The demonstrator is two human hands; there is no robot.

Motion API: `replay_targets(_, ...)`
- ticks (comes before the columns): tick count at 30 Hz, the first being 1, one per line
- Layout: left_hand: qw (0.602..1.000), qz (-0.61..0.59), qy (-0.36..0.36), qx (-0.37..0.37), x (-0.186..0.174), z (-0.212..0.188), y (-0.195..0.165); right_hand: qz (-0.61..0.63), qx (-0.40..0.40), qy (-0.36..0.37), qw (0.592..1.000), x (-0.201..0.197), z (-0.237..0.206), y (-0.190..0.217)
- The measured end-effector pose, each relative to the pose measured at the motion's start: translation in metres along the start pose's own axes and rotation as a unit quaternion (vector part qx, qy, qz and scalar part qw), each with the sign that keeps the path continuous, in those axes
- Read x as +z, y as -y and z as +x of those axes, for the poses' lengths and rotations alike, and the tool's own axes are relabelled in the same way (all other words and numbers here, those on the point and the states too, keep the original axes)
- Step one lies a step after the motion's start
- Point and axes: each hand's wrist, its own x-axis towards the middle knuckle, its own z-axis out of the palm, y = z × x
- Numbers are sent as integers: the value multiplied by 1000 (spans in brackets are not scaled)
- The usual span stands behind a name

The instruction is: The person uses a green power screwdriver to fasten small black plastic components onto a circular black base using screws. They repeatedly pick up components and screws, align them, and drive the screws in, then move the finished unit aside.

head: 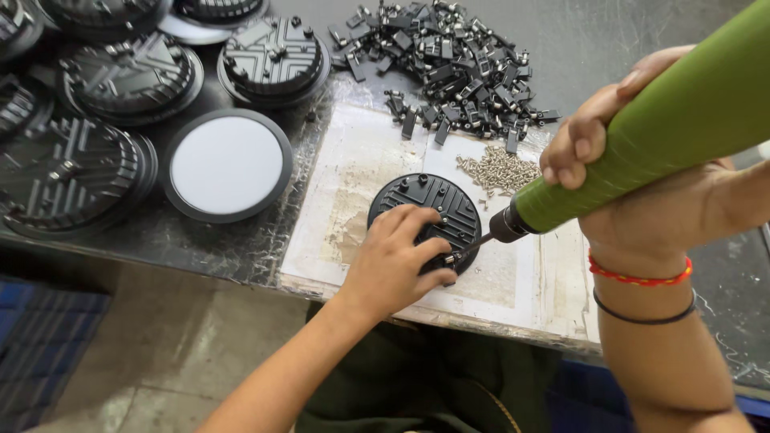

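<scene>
The bench [241, 248] carries stacked black housings [128, 80] at far left, a white-faced disc [227, 164], and a heap of black clips [457, 64] at far centre. Near centre, on a worn mat [361, 160], lies the round housing [433, 200], beside a small pile of screws [499, 170]. The right hand [642, 184], fingers wrapped around the green screwdriver [666, 128], sets its bit at the housing's near rim, where the left hand [397, 261], fingers curled, pinches a small part.

Looked like a small assembly workshop: scuffed workbench [561, 48], stacks of black round lamp housings [128, 76], piles of clips [457, 60] and screws [499, 170], green electric screwdriver [642, 136].
</scene>
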Motion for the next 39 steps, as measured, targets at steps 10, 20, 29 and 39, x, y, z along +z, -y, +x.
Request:
replay_targets(10,996,21,-67,-55,26,-16,-14,87,80,-50,992,-30,-39,-21)
replay_targets(20,996,26,-74,-51,26,-14,-20,-460,220,119,852,-59,-52,-132)
replay_targets(29,994,32,-86,-52,26,-11,-20,-511,143,161,832,-53,-47,-132)
replay_targets(39,957,-121,-221,-146,31,-21,-14,-283,158,171,930,-35,-58,-87)
